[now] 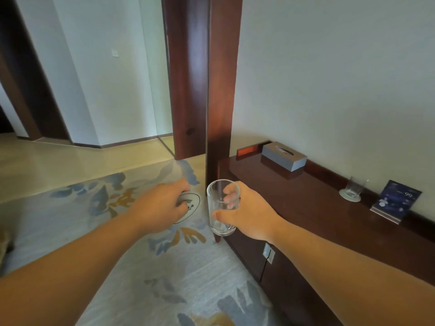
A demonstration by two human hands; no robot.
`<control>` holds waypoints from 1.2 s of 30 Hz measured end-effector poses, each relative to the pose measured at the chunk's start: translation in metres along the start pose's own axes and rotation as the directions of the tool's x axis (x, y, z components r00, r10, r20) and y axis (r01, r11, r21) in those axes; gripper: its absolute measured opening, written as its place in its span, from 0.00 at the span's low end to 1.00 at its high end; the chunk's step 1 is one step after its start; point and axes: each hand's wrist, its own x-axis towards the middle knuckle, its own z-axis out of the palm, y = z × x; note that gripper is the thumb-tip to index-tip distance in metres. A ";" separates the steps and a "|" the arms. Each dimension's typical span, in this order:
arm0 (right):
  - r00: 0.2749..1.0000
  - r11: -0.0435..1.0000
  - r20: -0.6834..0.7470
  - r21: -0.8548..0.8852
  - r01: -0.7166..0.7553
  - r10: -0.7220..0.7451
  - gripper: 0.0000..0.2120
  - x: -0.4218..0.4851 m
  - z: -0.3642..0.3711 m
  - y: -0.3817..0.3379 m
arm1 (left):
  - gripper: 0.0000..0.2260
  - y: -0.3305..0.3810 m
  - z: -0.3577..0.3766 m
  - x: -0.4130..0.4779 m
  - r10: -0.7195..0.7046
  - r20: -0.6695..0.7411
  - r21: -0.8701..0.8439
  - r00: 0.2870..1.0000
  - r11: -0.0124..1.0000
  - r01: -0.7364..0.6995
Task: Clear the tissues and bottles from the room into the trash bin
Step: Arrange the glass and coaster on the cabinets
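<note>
A person's right hand (244, 212) grips a clear drinking glass (222, 208), fingers curled round its upper part and thumb lower down, while the left hand (162, 205) pinches a round white disc (190, 205) bearing a printed mark (a coaster or lid, it seems) above the patterned carpet (70, 220). The glass hangs by the corner of the dark wooden counter (306, 208); a slackened grip or a knock on that corner could drop and break it. Of the task's things only a grey tissue box (283, 156) shows, at the counter's far end by the wall; no bottle or trash bin is in view. A second glass (353, 188) and a blue card (397, 201) stand further along. Pale tiled floor (47, 161) lies beyond the dark door frame (221, 90).
</note>
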 end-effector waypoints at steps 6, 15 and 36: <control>0.995 0.996 -0.063 -0.041 -0.081 0.079 0.25 0.050 -0.028 0.047 | 0.01 0.007 0.026 0.079 0.090 0.045 -0.004 0.995 0.996 -0.090; 0.956 0.973 -0.214 -0.071 -0.219 0.199 0.28 0.132 -0.067 0.096 | 0.04 -0.003 0.059 0.226 0.266 0.055 -0.067 0.962 0.963 -0.262; 0.791 0.880 -0.415 0.053 -0.472 0.449 0.30 0.205 -0.179 0.216 | 0.06 0.091 0.144 0.446 0.577 0.151 -0.116 0.803 0.817 -0.565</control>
